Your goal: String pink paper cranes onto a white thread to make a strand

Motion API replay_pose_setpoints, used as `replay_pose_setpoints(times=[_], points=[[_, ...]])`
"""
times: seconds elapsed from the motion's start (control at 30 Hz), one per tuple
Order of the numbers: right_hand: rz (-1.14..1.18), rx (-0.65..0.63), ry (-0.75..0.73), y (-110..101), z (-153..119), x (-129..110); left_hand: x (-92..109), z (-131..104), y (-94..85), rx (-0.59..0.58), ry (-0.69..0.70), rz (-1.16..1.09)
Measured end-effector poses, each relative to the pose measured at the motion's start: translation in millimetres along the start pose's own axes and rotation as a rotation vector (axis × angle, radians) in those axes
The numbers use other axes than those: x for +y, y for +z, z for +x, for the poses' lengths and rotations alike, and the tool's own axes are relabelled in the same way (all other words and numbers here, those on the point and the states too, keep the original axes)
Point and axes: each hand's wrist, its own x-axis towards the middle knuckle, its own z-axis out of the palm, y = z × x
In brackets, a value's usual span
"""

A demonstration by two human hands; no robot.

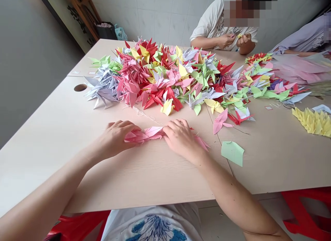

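A row of pink paper cranes lies on the table in front of me, folded tails and wings pressed close together. My left hand is closed around the row's left end. Over its right part, my right hand has its fingers curled down on the cranes; some pink and red tips show past its far side. White thread runs from near the row toward a large heap of coloured paper cranes just beyond my hands. What lies under my palms is hidden.
A single pink crane and a green paper piece lie to the right. Farther right is a yellow strand of folded paper. Across the table, a person holds something small and yellow. Red stools stand below the table edge.
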Motion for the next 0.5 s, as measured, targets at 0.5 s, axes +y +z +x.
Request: replay_pose_setpoints(times=[0.5], points=[[0.141,-0.018,0.012,6.6,0.3,10.4,-8.4,2.1,7.1,0.074,0.018,-0.259]])
